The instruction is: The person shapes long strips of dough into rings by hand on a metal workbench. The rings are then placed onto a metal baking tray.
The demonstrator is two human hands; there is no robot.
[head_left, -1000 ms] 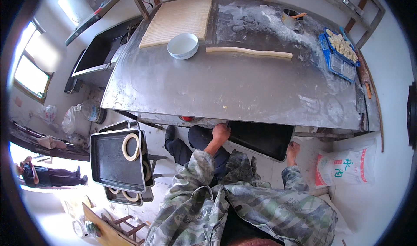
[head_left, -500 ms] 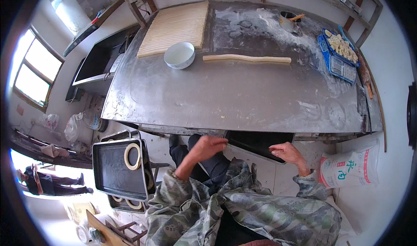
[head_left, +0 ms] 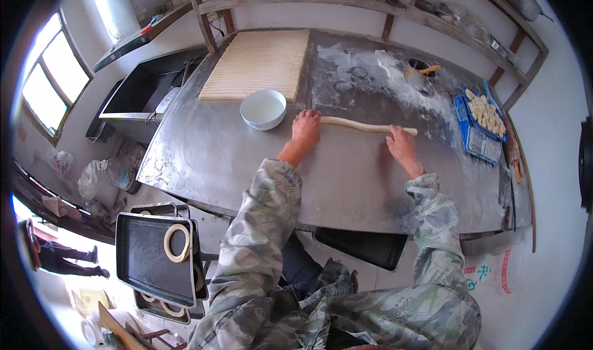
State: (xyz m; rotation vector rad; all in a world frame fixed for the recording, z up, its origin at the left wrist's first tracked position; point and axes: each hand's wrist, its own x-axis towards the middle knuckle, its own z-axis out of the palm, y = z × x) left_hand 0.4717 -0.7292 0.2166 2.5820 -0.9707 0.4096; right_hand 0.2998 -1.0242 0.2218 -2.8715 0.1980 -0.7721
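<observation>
A long, thin rope of pale dough [head_left: 364, 126] lies across the middle of the metal worktop [head_left: 216, 158], running left to right just beyond both hands. The left hand [head_left: 306, 129] rests palm down on the rope's left end, fingers spread flat over it and not pinching. The right hand [head_left: 401, 146] lies flat on the worktop at the rope's right part, fingers extended and touching the dough near its end. Just left of the left hand stands a round white bowl [head_left: 263, 109]; its inside looks pale and whether it holds anything cannot be told. Behind the bowl a ribbed cream-coloured mat [head_left: 259, 66] lies flat on the worktop. The far right part of the worktop is dusted with white flour [head_left: 370, 72]. At the right edge sits a blue plastic crate [head_left: 472, 134], its far half filled with small pale dough pieces [head_left: 485, 112]. Near the back a small dark cup [head_left: 419, 72] holds an orange-handled tool. Below the worktop's left corner, well apart from the hands, a dark baking tray [head_left: 145, 263] on a stack of trays carries one pale dough ring [head_left: 176, 243]. Both forearms wear camouflage sleeves [head_left: 265, 226].
</observation>
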